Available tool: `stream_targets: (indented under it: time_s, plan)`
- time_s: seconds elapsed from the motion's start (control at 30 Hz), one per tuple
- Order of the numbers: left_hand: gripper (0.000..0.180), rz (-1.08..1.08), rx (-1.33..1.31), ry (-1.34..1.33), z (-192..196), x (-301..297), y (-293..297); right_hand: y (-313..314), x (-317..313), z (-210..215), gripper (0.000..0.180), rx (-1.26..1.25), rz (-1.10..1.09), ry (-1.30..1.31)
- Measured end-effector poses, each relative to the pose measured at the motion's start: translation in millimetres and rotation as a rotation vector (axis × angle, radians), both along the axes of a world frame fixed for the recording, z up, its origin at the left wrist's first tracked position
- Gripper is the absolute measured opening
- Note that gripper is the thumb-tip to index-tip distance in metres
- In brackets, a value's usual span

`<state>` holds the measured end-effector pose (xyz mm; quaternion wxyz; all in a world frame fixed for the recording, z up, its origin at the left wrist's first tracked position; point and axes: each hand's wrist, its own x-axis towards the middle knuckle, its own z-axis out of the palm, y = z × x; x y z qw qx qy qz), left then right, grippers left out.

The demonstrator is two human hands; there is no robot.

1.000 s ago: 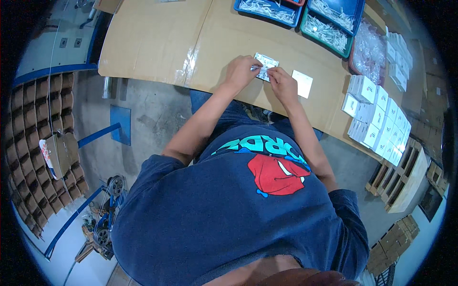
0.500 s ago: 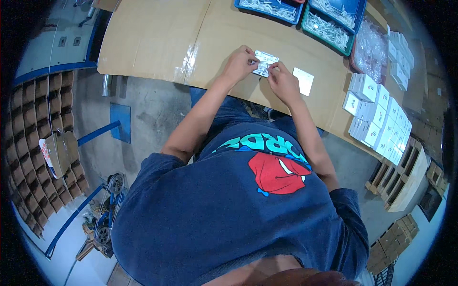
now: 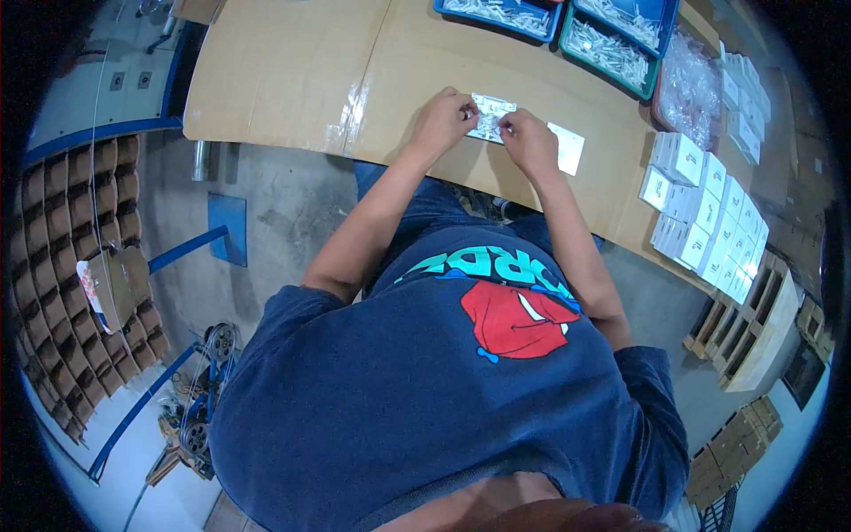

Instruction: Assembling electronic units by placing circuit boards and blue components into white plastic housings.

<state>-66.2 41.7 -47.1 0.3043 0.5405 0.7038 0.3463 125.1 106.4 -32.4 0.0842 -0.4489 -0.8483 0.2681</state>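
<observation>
A small flat rectangular white-and-silver piece [image 3: 489, 117] lies on the cardboard-covered table top between my hands; its finer details are too small to make out. My left hand [image 3: 446, 120] is closed at its left edge, with thumb and fingers pinched together. At the opposite edge, my right hand [image 3: 532, 144] is closed in a similar pinch, fingertips against the piece. Partly behind my right hand rests a flat white card or box [image 3: 570, 151].
Blue [image 3: 542, 33] and green [image 3: 612, 78] trays of small white parts stand at the far side. A reddish bin holds clear plastic bags [image 3: 687, 89]. Stacked white boxes [image 3: 709, 213] line the table's right end. A wooden pallet [image 3: 753, 328] is on the floor at right.
Both hands have shifted very slightly at the piece, and more of its surface shows between them. The view has moved a little.
</observation>
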Motion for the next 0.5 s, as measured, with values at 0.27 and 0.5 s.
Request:
stream_targets:
  time_s: [0.27, 0.5]
  plan:
    - [0.017, 0.021, -0.02, 0.1, -2, 2, -5, -4, 4, 6, 0.015, 0.036, 0.095, -0.069]
    - [0.018, 0.019, -0.028, 0.098, -7, 2, -5, -3, 1, 2, 0.012, 0.036, -0.013, -0.005]
